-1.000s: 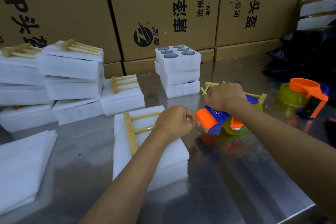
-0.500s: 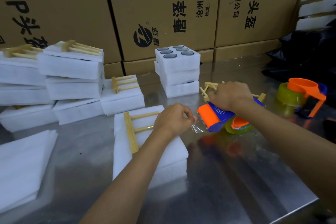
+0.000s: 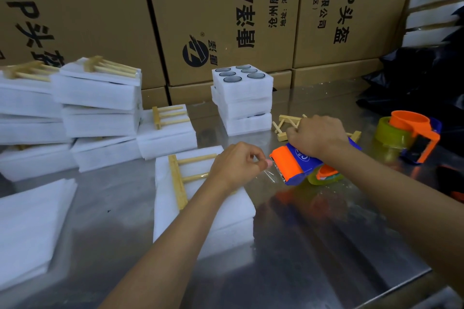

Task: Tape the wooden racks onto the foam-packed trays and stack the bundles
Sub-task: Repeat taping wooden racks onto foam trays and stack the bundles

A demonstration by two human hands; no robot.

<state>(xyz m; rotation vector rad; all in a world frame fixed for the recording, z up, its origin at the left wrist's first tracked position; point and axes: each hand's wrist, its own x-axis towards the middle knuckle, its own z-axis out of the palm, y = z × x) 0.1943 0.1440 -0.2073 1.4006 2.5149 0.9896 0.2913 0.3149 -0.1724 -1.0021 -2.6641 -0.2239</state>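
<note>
A white foam-packed tray [image 3: 226,211] lies in front of me with a wooden rack [image 3: 178,180] on top. My left hand [image 3: 236,164] rests over the rack's right part and pinches the free end of clear tape [image 3: 270,173]. My right hand [image 3: 316,137] grips a blue and orange tape dispenser [image 3: 293,165] just right of the tray, a short strip stretched between the two hands. Bundles with racks on top are stacked at the left [image 3: 100,98], with one lower bundle [image 3: 168,133] beside them.
A stack of foam trays with round holes [image 3: 242,100] stands behind. Loose wooden racks [image 3: 286,124] lie behind my right hand. A second tape dispenser [image 3: 411,135] sits at the right. Flat foam sheets [image 3: 27,228] lie at the near left. Cardboard boxes [image 3: 226,15] wall the back.
My right hand has drawn the dispenser a little to the right, away from my left hand, and a short length of clear tape now shows between them.
</note>
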